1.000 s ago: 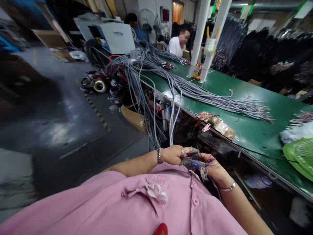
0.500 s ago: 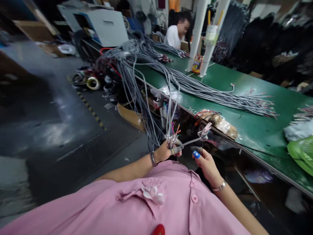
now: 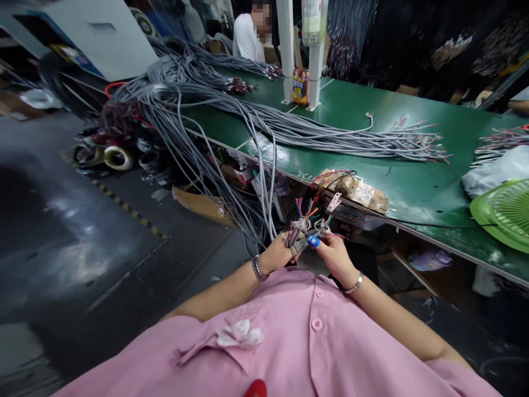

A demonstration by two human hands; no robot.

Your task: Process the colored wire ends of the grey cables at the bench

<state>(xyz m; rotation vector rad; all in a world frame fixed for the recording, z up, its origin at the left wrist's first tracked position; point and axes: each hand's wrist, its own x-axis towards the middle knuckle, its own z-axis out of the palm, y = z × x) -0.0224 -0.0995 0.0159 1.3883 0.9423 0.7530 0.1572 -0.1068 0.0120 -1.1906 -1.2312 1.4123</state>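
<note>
In front of my waist, my left hand (image 3: 278, 253) is closed round a small bunch of grey cables; its fingertips wear grey coverings. Stripped ends with coloured wires (image 3: 305, 208) stick up from this bunch. My right hand (image 3: 335, 256), with a blue covering on the thumb, pinches a grey cable end (image 3: 318, 230) close beside the left fingers. Frayed shielding and thin coloured wires show at that end; the fingers behind it are hidden. Just beyond stands a pink clip-like piece (image 3: 334, 202) at the bench edge.
A long bundle of grey cables (image 3: 314, 132) lies along the green bench (image 3: 417, 198), with more hanging over its left edge. A taped block (image 3: 363, 193) sits at the front edge. A green basket (image 3: 506, 212) stands right. A person in white (image 3: 248, 36) is behind.
My right hand has moved left and now meets the left hand at the cable ends. The cable end that stretched out to the right is now between both hands. The view has turned right.
</note>
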